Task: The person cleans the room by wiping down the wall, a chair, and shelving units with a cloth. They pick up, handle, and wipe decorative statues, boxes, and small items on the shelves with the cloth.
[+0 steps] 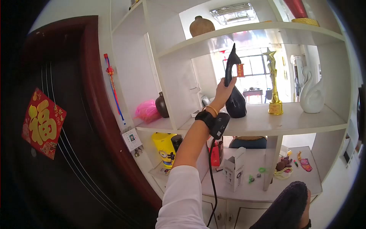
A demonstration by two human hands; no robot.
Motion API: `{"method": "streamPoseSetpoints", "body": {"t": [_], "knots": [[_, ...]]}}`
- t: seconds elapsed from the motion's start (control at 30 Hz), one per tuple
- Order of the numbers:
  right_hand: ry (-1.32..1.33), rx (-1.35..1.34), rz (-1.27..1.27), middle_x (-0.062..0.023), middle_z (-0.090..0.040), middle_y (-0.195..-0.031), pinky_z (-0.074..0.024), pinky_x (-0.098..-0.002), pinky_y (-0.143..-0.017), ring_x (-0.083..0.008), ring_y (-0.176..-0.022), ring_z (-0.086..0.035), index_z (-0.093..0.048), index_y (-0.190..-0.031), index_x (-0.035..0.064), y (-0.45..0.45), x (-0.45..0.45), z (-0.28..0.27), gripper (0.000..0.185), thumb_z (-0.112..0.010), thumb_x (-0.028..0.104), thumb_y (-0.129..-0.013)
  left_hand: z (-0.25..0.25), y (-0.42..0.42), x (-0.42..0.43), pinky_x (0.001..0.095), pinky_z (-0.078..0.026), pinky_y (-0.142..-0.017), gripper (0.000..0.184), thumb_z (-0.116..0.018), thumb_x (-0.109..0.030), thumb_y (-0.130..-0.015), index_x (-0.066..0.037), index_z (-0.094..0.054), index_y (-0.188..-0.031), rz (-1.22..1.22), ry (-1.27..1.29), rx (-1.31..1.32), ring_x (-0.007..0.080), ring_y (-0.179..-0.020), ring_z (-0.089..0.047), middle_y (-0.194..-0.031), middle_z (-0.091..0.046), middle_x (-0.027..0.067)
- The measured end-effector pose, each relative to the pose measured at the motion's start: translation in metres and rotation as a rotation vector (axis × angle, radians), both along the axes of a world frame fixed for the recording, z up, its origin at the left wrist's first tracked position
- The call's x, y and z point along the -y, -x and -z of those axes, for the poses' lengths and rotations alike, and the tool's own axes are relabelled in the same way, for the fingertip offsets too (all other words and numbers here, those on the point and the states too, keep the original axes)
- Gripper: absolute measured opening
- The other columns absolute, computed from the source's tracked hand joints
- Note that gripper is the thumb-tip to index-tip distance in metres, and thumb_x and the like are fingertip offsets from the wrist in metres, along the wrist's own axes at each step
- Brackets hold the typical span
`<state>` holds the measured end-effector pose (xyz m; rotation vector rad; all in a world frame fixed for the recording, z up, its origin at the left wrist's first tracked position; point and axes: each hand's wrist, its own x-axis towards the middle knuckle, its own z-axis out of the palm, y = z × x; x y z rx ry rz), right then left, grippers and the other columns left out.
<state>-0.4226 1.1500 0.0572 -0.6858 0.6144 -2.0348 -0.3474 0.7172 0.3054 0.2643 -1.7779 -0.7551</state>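
Note:
My left hand (225, 91) is closed around the neck of a glossy black swan-like figurine (235, 105), which stands upright on the middle shelf. A small red tag (240, 70) hangs by its head. At the lower right, my right hand (305, 209) holds a dark fuzzy cloth (284, 208); the cloth covers most of the hand and hides its fingers. To the figurine's right are a gold star trophy (275, 87) and a white swan figurine (312, 95).
Above, the shelf (251, 30) bears a brown vase (202, 26). Below stand a yellow minion container (164, 149), a white box (233, 170) and small items. A dark vase (162, 105) and pink bag (147, 111) sit left. A black cable (212, 179) hangs from my left wrist.

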Motion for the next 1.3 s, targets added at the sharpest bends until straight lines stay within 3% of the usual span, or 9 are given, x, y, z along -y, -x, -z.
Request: {"method": "streamPoseSetpoints", "body": {"t": [0.27,0.33,0.57,0.67,0.77,0.83,0.97,1.2,1.3], "knots": [[0.056,-0.133,0.135,-0.0122,-0.054,-0.113,-0.0451,-0.0374,-0.089,-0.0241,-0.098,-0.055,-0.044,-0.12,0.0009,0.004,0.014,-0.019,0.033,-0.043,0.015,-0.09,-0.012,-0.096,-0.014,0.0289,-0.046,-0.073,0.06,-0.059,-0.052,-0.077,-0.001,-0.054,-0.109,-0.264,0.251,0.294,0.0204,-0.081,-0.06,-0.092,-0.062,0.0145],[0.1,-0.18,0.177,-0.0122,-0.053,-0.114,-0.0448,-0.0374,-0.089,-0.024,-0.099,-0.055,-0.043,-0.12,0.0009,0.005,0.024,-0.034,0.033,-0.043,0.014,-0.09,-0.005,-0.125,-0.036,0.0363,-0.041,-0.088,0.049,-0.058,-0.042,-0.082,-0.006,-0.056,-0.113,-0.18,0.227,0.664,0.0223,-0.105,-0.052,-0.113,-0.056,0.0128],[0.406,-0.564,0.414,-0.0124,-0.052,-0.118,-0.0438,-0.0371,-0.091,-0.0237,-0.103,-0.054,-0.041,-0.124,0.0008,0.028,0.074,-0.143,0.036,-0.044,0.01,-0.089,0.064,-0.14,-0.036,0.0381,-0.04,-0.092,0.054,-0.06,-0.047,-0.076,-0.008,-0.057,-0.113,-0.179,0.522,0.648,0.0326,-0.109,-0.051,-0.117,-0.052,0.0197],[0.438,-0.893,0.513,-0.0124,-0.051,-0.119,-0.0434,-0.037,-0.092,-0.0235,-0.104,-0.053,-0.04,-0.125,0.0008,0.024,0.116,-0.198,0.037,-0.045,0.008,-0.089,0.069,-0.142,-0.047,0.0373,-0.044,-0.083,0.045,-0.06,-0.046,-0.073,-0.012,-0.064,-0.102,-0.085,0.369,0.573,0.0298,-0.095,-0.057,-0.098,-0.06,0.0129],[0.267,-1.771,0.875,-0.013,-0.04,-0.133,-0.0267,-0.0328,-0.105,-0.0227,-0.124,-0.037,-0.037,-0.13,0.0013,0.0,0.165,-0.225,0.055,-0.046,-0.01,-0.076,0.067,-0.143,-0.051,0.0359,-0.045,-0.078,0.04,-0.061,-0.044,-0.073,-0.013,-0.064,-0.098,-0.173,0.374,0.551,0.0273,-0.089,-0.057,-0.088,-0.061,0.0096],[0.167,-1.934,0.85,-0.0212,-0.051,-0.1,-0.0413,-0.04,-0.085,-0.0378,-0.096,-0.05,-0.049,-0.104,-0.0011,0.0,0.204,-0.208,0.037,-0.047,-0.007,-0.068,0.064,-0.143,-0.052,0.036,-0.045,-0.077,0.039,-0.061,-0.043,-0.073,-0.013,-0.064,-0.098,-0.202,0.375,0.592,0.0276,-0.088,-0.056,-0.088,-0.06,0.0102],[-0.206,-2.09,0.183,-0.0188,-0.052,-0.078,-0.0412,-0.04,-0.076,-0.0352,-0.089,-0.05,-0.051,-0.086,-0.0011,-0.023,0.215,-0.224,0.03,-0.048,0.029,-0.087,0.08,-0.146,-0.049,0.0372,-0.044,-0.073,0.039,-0.063,-0.043,-0.071,-0.013,-0.064,-0.095,-0.357,0.523,0.507,0.0274,-0.084,-0.053,-0.083,-0.054,0.0099],[-0.138,-2.413,0.044,-0.019,-0.055,-0.083,-0.0388,-0.0409,-0.083,-0.035,-0.088,-0.049,-0.055,-0.082,-0.0002,-0.029,0.285,-0.221,0.031,-0.045,0.028,-0.087,0.099,-0.163,-0.06,0.0376,-0.038,-0.059,0.038,-0.067,-0.045,-0.069,-0.011,-0.063,-0.085,-0.558,0.862,0.356,0.0229,-0.073,-0.047,-0.073,-0.046,0.0061],[-0.275,-2.434,0.007,-0.0194,-0.056,-0.085,-0.0386,-0.0418,-0.083,-0.0363,-0.087,-0.05,-0.056,-0.084,-0.0009,-0.045,0.303,-0.229,0.028,-0.045,0.025,-0.085,0.098,-0.163,-0.05,0.0352,-0.037,-0.052,0.025,-0.074,-0.027,-0.064,-0.009,-0.058,-0.07,-0.585,0.905,0.164,0.0223,-0.063,-0.044,-0.064,-0.043,0.0043]]}}
